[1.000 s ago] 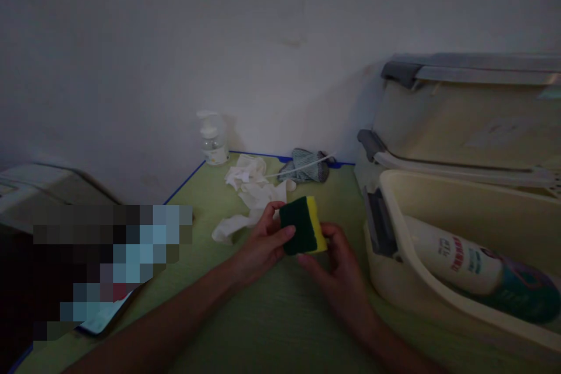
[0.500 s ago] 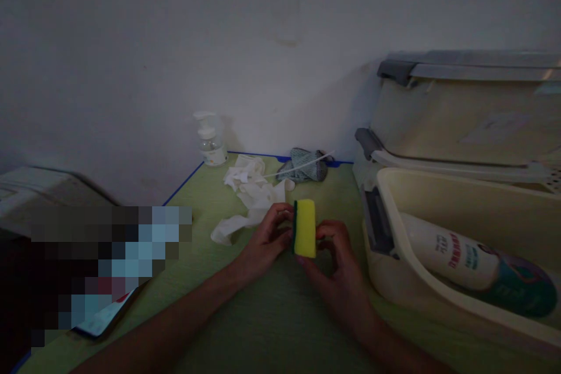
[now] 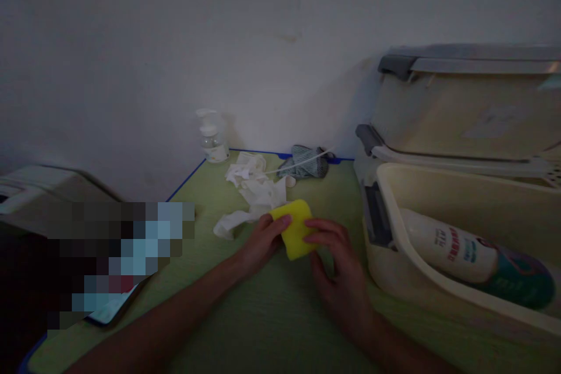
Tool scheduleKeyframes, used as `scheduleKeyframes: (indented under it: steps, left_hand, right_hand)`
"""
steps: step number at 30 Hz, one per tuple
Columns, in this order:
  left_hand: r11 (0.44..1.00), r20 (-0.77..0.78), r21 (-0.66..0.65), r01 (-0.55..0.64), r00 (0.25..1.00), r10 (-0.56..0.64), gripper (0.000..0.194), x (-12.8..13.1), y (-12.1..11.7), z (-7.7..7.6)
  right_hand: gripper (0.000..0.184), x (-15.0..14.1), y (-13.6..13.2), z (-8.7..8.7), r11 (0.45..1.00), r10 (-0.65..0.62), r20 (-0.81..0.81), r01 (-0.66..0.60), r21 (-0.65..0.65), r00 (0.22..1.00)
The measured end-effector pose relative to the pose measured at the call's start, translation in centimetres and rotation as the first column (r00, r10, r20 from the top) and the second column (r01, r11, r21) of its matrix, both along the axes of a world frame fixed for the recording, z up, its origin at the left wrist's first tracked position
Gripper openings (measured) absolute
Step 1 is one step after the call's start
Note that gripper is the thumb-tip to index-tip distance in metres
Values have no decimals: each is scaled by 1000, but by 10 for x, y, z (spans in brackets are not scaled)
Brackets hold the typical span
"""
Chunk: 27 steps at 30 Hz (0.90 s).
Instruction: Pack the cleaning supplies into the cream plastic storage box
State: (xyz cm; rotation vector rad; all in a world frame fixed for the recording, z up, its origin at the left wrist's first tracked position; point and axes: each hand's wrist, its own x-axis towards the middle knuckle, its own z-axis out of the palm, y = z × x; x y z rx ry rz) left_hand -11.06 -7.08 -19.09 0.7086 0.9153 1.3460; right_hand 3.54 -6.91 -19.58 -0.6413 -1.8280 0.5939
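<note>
A yellow sponge (image 3: 297, 234) is held up over the green tabletop, its broad yellow face toward me. My left hand (image 3: 262, 243) grips its left edge, thumb on the front and the other fingers behind. On the other side, my right hand (image 3: 339, 257) has its fingertips on the sponge's right edge, with the thumb lower down near the bottom corner. The sponge's back is hidden. Crumpled white tissue (image 3: 258, 190) lies just beyond the left hand.
A grey cloth bundle (image 3: 304, 162) and a clear pump bottle (image 3: 214, 143) stand by the wall. To the right is an open cream bin (image 3: 388, 187) with a large bottle (image 3: 473, 254) inside, stacked boxes behind. A phone-like device (image 3: 109, 310), partly pixelated, lies left.
The sponge has been turned from its narrow side, where a dark green layer showed, to its broad yellow face. My left thumb has come onto the front, and right fingers onto the edge.
</note>
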Motion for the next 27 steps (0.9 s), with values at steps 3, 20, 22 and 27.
scheduleKeyframes:
  steps: [3, 20, 22, 27]
  left_hand:
    - [997, 68, -30, -77, 995, 79, 39, -2, 1, 4]
    - [929, -482, 359, -93, 833, 270, 41, -5, 0, 2]
    - [915, -524, 379, -137, 783, 335, 38, -7, 1, 1]
    - [930, -534, 322, -175, 778, 331, 36, -10, 3, 8]
  right_hand:
    - [27, -3, 4, -4, 961, -68, -151, 25, -276, 986]
    - [21, 0, 24, -9, 611, -100, -431, -287, -738, 897]
    - [22, -2, 24, -9, 581, -83, -462, -334, -743, 883]
    - [18, -8, 19, -5, 573, -18, -459, -367, -733, 888]
